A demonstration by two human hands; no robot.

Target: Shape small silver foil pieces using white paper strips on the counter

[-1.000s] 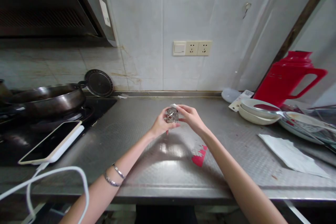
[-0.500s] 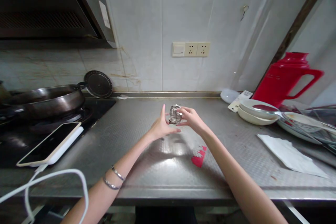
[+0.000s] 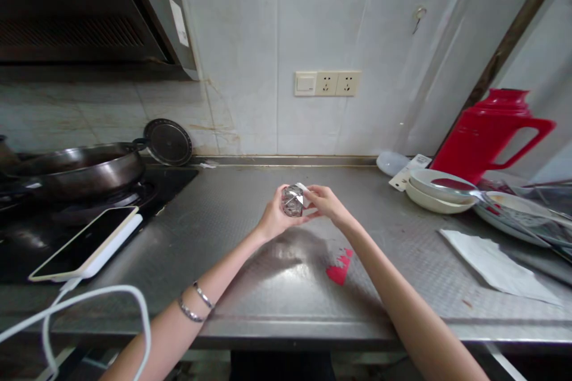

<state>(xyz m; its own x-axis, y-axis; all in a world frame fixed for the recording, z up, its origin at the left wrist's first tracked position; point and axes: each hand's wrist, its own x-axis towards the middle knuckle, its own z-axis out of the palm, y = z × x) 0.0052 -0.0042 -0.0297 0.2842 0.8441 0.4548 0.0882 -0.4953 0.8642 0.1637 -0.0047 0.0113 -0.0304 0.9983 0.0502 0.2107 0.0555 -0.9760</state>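
A small clear, faceted glass piece is held up over the middle of the steel counter. My left hand wraps around its left side and underside, with the thumb at its upper left. On the right, my right hand pinches a small white piece, perhaps paper or tissue, against the glass. The tips of the right fingers are partly hidden behind it. Below the hands, a red heart-like patch lies on the counter.
A phone with a white cable rests at the left by the stove, where a pan sits. At the right are stacked bowls, a red thermos, plates and a white napkin.
My left hand has closed around the glass piece, which has turned and shifted slightly left. The white piece now shows between the right fingers and the glass.
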